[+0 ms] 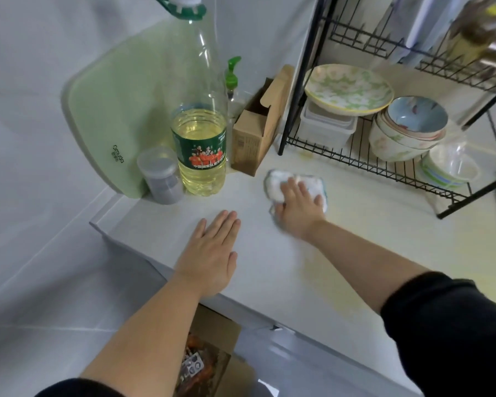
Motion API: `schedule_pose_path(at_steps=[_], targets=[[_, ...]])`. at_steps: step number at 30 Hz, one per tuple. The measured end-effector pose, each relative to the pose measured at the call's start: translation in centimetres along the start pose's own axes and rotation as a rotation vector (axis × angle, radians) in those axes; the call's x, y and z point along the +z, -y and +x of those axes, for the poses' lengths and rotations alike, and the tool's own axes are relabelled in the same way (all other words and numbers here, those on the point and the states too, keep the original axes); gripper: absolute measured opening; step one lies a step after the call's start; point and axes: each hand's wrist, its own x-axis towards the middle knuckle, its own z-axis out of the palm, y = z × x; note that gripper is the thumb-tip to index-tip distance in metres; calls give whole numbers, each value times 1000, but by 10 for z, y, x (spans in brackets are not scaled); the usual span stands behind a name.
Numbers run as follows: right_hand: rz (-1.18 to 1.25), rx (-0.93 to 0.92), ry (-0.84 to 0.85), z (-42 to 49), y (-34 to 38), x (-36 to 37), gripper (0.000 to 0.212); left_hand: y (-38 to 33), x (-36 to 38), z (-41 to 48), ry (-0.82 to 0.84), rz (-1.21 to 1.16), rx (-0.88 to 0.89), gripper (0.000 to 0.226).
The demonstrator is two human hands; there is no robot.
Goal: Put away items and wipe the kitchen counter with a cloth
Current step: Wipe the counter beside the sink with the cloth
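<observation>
On a pale kitchen counter, a white cloth is pressed flat beneath the right hand, beside a cardboard box; the left hand is laid flat, fingers straight.

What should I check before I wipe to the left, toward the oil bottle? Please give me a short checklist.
1. Right hand pressing flat on the cloth: ok.
2. Left hand flat on the counter, apart from the cloth: ok.
3. Oil bottle upright: ok.
4. Free space beside the cardboard box: not ok, the cloth lies close to it.
5. Cloth damp enough: cannot tell.
6. Counter free of marks: not ok, yellowish marks show.
</observation>
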Motion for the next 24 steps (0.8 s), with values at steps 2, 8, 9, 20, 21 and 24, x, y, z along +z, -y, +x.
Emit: schedule_pose_path(at_steps=[2, 8, 9, 20, 21, 24], targets=[[56, 165, 13, 34, 0, -10, 63, 1, 1, 1, -13, 7, 3, 61], [38, 139, 56, 38, 16, -12, 62, 1, 2, -1, 1, -82, -10, 68], [-14, 45, 59, 19, 18, -5, 63, 2, 2, -1, -3, -106, -21, 68], [-134, -277, 132, -25, 0, 5, 64, 0, -1, -1, -40, -181, -32, 72], [-91, -221, 109, -24, 10, 9, 62, 1, -1, -2, -71, -207, -40, 71], [-60, -209, 72, -51, 27, 22, 59, 1, -2, -6, -132, -287, -33, 66]])
